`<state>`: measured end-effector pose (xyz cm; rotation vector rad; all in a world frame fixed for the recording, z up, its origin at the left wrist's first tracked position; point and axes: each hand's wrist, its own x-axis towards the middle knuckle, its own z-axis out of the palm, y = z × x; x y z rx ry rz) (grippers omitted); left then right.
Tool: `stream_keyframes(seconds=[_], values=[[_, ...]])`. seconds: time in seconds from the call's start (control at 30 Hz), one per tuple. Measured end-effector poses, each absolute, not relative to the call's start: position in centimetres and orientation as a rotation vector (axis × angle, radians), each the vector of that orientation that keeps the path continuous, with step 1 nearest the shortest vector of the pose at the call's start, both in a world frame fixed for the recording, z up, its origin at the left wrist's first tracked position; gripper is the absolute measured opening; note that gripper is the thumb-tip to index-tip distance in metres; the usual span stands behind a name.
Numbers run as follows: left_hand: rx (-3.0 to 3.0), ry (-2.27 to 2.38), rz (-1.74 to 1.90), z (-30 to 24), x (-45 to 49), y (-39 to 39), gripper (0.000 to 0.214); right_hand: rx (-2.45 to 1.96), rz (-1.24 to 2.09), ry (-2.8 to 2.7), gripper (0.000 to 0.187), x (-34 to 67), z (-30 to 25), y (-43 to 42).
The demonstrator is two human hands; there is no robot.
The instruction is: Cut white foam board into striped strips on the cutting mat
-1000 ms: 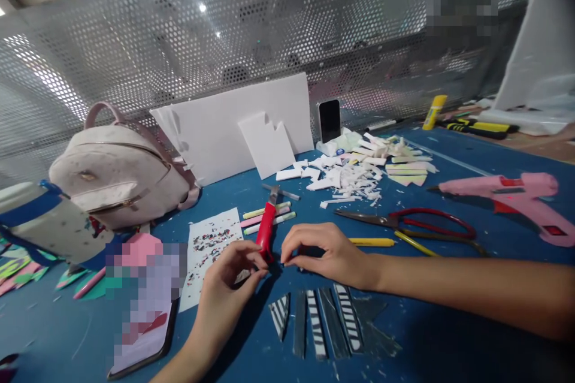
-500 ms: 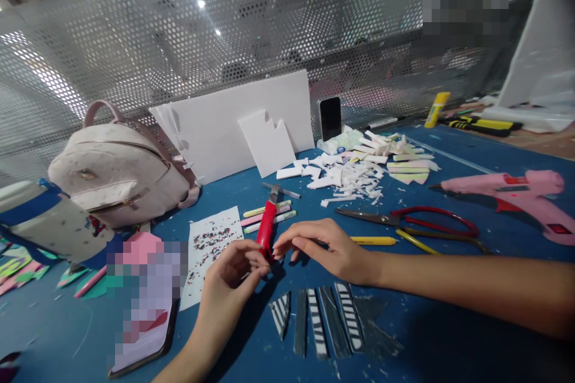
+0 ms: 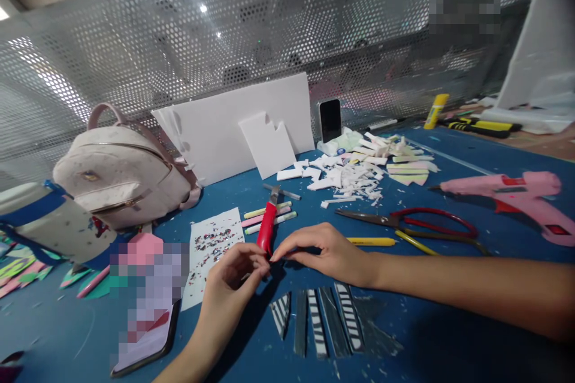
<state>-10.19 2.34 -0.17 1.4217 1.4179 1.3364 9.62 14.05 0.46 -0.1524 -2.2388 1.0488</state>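
Observation:
My left hand (image 3: 236, 278) has its fingers curled, thumb and fingertips pinched together on something too small to make out. Thumb and forefinger of my right hand (image 3: 330, 254) meet in a pinch right beside the left fingertips; anything between them is hidden. Just behind both sets of fingertips lies a red-handled utility knife (image 3: 267, 224), its metal end pointing away from me. Nearer to me, several dark strips (image 3: 300, 323), some with white stripes, lie side by side below my hands. To the left hand's far side is a white sheet (image 3: 192, 287) scattered with small shiny bits.
Scissors (image 3: 363, 215), a yellow pen (image 3: 372, 241) and a pink glue gun (image 3: 516, 185) lie to the right. White scraps (image 3: 344, 179) are piled behind, before a white board (image 3: 215, 131). A backpack (image 3: 126, 173), a tumbler (image 3: 54, 221) and a phone (image 3: 153, 341) are left.
My right thumb and forefinger have closed together and come up to the left fingertips. The left hand stays almost still, and the things on the table have not moved.

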Motion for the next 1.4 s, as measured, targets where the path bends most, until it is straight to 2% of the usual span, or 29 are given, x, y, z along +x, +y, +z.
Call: stream_keyframes(seconds=[0.13, 0.47, 1.03, 1.23, 1.4], values=[[1.452, 1.437, 1.345, -0.1, -10.0, 2.3, 0.010, -0.134, 1.051, -2.230, 0.018, 9.7, 0.3, 14.2], [1.814, 1.464, 1.248, 0.5, -9.9, 1.8, 0.016, -0.185, 1.022, -2.248, 0.024, 9.7, 0.4, 14.2], [1.839, 1.467, 1.211, 0.9, -9.2, 2.0, 0.018, -0.120, 1.048, -2.213, 0.015, 9.5, 0.7, 14.0], [1.854, 1.460, 1.188, 0.5, -9.5, 1.9, 0.017, -0.054, 1.148, -2.178, 0.016, 9.5, 0.5, 14.3], [1.858, 1.440, 1.196, 0.3, -9.6, 2.0, 0.018, -0.113, 1.414, -2.039, 0.028, 9.1, 0.6, 14.3]])
